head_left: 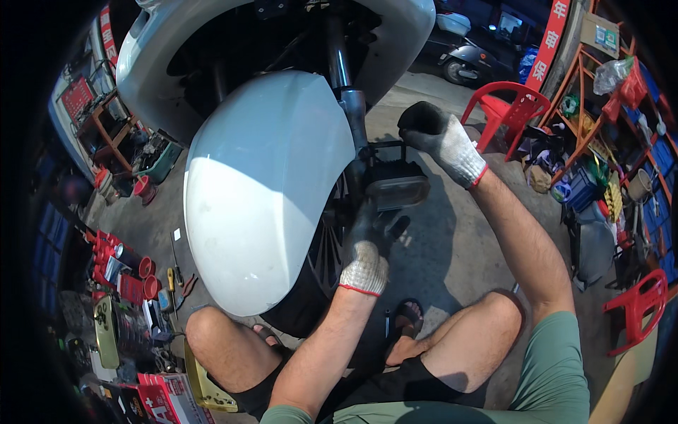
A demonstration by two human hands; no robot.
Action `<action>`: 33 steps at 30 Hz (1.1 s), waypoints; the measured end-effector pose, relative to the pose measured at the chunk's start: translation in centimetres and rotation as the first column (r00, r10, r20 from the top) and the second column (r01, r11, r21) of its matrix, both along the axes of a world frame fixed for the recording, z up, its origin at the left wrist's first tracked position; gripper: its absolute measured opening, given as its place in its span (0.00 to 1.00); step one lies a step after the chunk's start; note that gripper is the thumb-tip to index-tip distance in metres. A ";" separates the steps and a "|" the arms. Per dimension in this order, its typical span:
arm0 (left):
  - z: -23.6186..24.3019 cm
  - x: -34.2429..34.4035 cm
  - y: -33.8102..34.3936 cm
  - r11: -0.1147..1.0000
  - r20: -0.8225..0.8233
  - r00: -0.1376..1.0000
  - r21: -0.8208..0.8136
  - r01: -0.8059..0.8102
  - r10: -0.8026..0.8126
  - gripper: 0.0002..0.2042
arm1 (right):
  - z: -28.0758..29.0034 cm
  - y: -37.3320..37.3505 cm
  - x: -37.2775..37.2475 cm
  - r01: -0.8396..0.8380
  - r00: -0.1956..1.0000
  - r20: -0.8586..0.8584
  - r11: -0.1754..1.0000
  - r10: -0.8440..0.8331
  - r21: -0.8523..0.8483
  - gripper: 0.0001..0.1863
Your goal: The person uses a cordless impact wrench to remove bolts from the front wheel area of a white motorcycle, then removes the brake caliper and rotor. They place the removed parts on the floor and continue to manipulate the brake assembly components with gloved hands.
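Observation:
A white front fender (261,184) covers the wheel of a two-wheeler in front of me. Beside it runs the fork leg (355,116), with a small rectangular lamp (397,189) at its lower end. Just above the lamp, my gloved right hand (436,138) is closed around the end of a thin dark L-shaped bar (387,143); the curled fingers cover part of it. My gloved left hand (369,244) reaches up beneath the lamp along the fork's lower end, its thumb apart and fingers stretched upward. The fingertips are partly hidden by dark parts.
At left, pliers (189,286), a yellow-handled screwdriver (170,278) and red containers (147,267) lie on the floor. A red chair (505,113) stands behind my right hand, with another red chair (639,311) at far right. Cluttered shelves (600,127) line the right side.

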State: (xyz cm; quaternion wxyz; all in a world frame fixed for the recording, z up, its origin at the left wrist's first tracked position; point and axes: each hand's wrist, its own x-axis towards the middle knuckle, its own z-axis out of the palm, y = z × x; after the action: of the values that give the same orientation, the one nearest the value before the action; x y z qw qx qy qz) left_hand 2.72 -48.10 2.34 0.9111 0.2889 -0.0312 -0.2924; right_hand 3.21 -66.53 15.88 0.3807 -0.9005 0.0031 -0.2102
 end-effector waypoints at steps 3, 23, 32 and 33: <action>0.0 -0.1 0.1 1.000 0.010 1.000 0.019 0.001 -0.001 0.20 | -0.1 -0.7 -0.1 -0.003 1.000 -0.022 0.999 0.004 0.033 0.13; 2.0 -0.9 -0.2 0.952 0.038 0.993 0.281 -0.121 0.115 0.20 | -0.2 0.4 2.0 -0.230 0.963 -0.020 0.779 0.269 -0.584 0.12; 0.1 -0.3 -0.1 0.962 0.076 0.983 0.207 -0.179 0.167 0.23 | -0.6 -0.9 3.6 -0.280 0.860 0.075 0.591 0.504 -0.757 0.17; -0.1 -0.3 -0.1 0.959 0.087 0.982 0.214 -0.185 0.170 0.21 | -0.6 -0.9 3.7 -0.286 0.850 0.081 0.585 0.521 -0.759 0.16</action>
State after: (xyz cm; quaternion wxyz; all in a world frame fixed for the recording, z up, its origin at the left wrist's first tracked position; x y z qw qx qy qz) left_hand 2.41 -48.24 2.25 0.8943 0.3997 -0.0032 -0.2013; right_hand 6.94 -67.42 15.24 0.0289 -0.9095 -0.3435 -0.2322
